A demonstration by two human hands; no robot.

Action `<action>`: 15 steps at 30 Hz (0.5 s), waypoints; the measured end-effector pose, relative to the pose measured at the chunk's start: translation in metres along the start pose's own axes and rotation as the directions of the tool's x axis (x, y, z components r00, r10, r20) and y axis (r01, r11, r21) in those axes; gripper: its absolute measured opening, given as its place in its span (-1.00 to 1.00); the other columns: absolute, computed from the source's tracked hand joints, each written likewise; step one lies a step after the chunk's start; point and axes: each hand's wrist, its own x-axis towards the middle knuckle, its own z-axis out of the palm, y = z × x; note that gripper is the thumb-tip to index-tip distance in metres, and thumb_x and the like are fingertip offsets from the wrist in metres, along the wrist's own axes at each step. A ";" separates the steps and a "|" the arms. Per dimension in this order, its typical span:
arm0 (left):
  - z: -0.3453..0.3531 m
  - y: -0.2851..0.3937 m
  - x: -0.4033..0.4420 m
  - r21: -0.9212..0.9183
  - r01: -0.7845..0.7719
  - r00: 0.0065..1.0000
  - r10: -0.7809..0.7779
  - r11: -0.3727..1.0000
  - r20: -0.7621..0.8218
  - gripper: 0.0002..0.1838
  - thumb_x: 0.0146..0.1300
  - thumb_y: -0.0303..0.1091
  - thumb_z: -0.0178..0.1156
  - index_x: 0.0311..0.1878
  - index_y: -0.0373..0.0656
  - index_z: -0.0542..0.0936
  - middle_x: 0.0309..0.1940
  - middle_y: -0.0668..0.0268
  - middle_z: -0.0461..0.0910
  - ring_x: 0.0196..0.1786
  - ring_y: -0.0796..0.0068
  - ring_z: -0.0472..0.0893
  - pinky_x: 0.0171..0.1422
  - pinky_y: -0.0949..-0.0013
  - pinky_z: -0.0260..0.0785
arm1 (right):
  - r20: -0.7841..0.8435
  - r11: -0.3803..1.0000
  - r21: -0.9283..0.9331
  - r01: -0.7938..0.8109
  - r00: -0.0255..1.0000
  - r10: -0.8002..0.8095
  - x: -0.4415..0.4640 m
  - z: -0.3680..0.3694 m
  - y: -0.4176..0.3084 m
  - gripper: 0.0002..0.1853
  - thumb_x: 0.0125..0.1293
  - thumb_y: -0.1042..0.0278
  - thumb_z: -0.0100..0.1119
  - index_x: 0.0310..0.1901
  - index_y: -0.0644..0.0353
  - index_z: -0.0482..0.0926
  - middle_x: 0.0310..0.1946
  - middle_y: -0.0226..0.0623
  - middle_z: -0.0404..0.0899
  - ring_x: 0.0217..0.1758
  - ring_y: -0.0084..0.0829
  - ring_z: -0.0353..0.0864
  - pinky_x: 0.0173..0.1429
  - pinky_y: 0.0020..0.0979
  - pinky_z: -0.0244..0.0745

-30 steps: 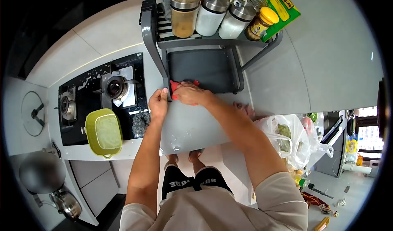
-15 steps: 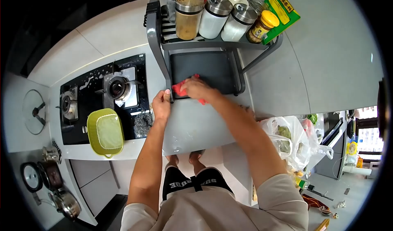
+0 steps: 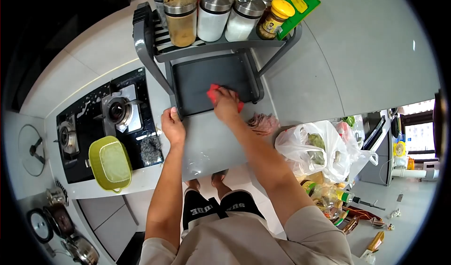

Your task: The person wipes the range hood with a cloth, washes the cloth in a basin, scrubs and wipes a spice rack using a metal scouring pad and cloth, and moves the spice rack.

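Note:
My right hand (image 3: 228, 103) presses a red cloth (image 3: 213, 92) onto the dark lower tray (image 3: 192, 79) of a grey two-tier spice rack (image 3: 152, 72). Part of the cloth sticks out on both sides of the fingers. At the tray's front left corner, my left hand (image 3: 173, 128) is closed on the rack's edge, thumb on top; its fingertips are hidden. Above the tray, the rack's upper shelf holds several lidded jars (image 3: 214, 18), a yellow-capped jar (image 3: 276, 19) and a green packet (image 3: 298, 9).
A crumpled brownish-pink rag (image 3: 263, 124) lies on the counter beside my right forearm. To the left, a green basin (image 3: 111, 164) overlaps the gas hob (image 3: 84, 157), near a grey scouring pad (image 3: 151, 150). White plastic bags (image 3: 300, 147) and bottles (image 3: 326, 201) are at the right.
My right hand has moved the red cloth rightward across the lower tray. My left hand stays at the rack's corner. The view has shifted, and the brownish-pink rag shows more fully.

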 end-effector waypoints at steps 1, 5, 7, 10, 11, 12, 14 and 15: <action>0.008 -0.007 0.000 -0.037 -0.048 0.993 0.044 0.998 -0.112 -0.58 0.65 -0.02 0.15 -0.11 -0.27 0.61 -0.46 0.22 0.56 -0.40 0.33 0.46 -0.19 0.22 0.41 | 0.072 0.997 0.080 0.007 0.997 -0.013 -0.004 -0.007 -0.001 -0.66 0.19 0.53 0.29 -0.01 -0.02 0.75 0.10 -0.24 0.72 0.21 -0.03 0.59 0.37 -0.03 0.45; 0.008 0.000 -0.004 -0.124 0.066 0.995 -0.075 0.990 -0.069 -0.56 0.69 -0.02 0.09 -0.06 -0.28 0.62 -0.37 0.34 0.61 -0.30 0.49 0.49 -0.10 0.35 0.42 | 0.635 0.688 0.581 -0.435 0.771 -0.050 0.042 -0.052 0.011 -0.73 0.23 0.58 0.17 -0.11 0.08 0.78 -0.24 -0.18 0.78 0.01 -0.23 0.73 0.20 -0.24 0.58; 0.007 0.007 -0.003 -0.173 0.148 0.989 -0.147 0.974 0.020 -0.54 0.71 0.00 0.06 -0.07 -0.28 0.62 -0.33 0.37 0.61 -0.25 0.58 0.50 -0.07 0.41 0.40 | 0.549 0.591 0.689 -0.420 0.835 -0.047 0.071 -0.042 0.036 -0.68 0.31 0.56 0.09 0.00 0.10 0.75 -0.16 -0.18 0.76 -0.06 -0.29 0.71 0.09 -0.28 0.62; 0.006 0.007 -0.004 -0.169 0.135 0.991 -0.136 0.976 0.004 -0.57 0.70 -0.04 0.07 -0.09 -0.27 0.61 -0.38 0.31 0.63 -0.32 0.49 0.51 -0.12 0.31 0.43 | 0.233 0.847 0.490 -0.206 0.967 0.101 0.090 -0.030 0.054 -0.68 0.39 0.46 0.13 0.10 0.08 0.74 -0.07 -0.17 0.74 -0.07 -0.19 0.70 0.13 -0.18 0.63; 0.005 0.007 -0.005 -0.156 0.116 0.993 -0.116 0.981 0.009 -0.57 0.71 -0.04 0.06 -0.11 -0.27 0.60 -0.38 0.32 0.62 -0.32 0.50 0.50 -0.13 0.32 0.43 | -0.022 0.976 0.178 -0.123 0.991 0.129 0.091 -0.025 0.060 -0.68 0.42 0.37 0.18 0.15 0.05 0.74 0.03 -0.11 0.73 0.02 -0.10 0.68 0.21 -0.13 0.62; 0.004 0.008 -0.005 -0.144 0.096 0.995 -0.095 0.985 0.015 -0.57 0.71 -0.05 0.05 -0.13 -0.27 0.60 -0.39 0.32 0.61 -0.33 0.51 0.50 -0.13 0.33 0.42 | -0.020 0.976 0.177 -0.124 0.991 0.129 0.087 -0.026 0.053 -0.68 0.42 0.37 0.18 0.15 0.05 0.74 0.03 -0.11 0.73 0.02 -0.10 0.68 0.21 -0.13 0.62; 0.007 0.005 -0.005 -0.158 0.107 0.994 -0.106 0.982 0.014 -0.56 0.71 -0.05 0.05 -0.14 -0.28 0.59 -0.38 0.33 0.61 -0.32 0.52 0.50 -0.13 0.35 0.42 | -0.045 0.991 0.120 -0.057 0.997 0.063 0.068 -0.031 0.026 -0.63 0.38 0.16 0.35 0.20 -0.09 0.72 0.22 -0.14 0.68 0.19 0.05 0.59 0.33 -0.03 0.55; 0.008 0.004 -0.005 -0.171 0.114 0.993 -0.114 0.979 0.013 -0.56 0.72 -0.06 0.04 -0.15 -0.28 0.59 -0.38 0.33 0.61 -0.31 0.52 0.50 -0.13 0.36 0.41 | -0.057 0.997 0.072 0.012 0.998 -0.008 0.060 -0.021 0.022 -0.63 0.39 0.14 0.34 0.20 -0.10 0.73 0.28 -0.16 0.63 0.29 0.07 0.51 0.37 -0.05 0.51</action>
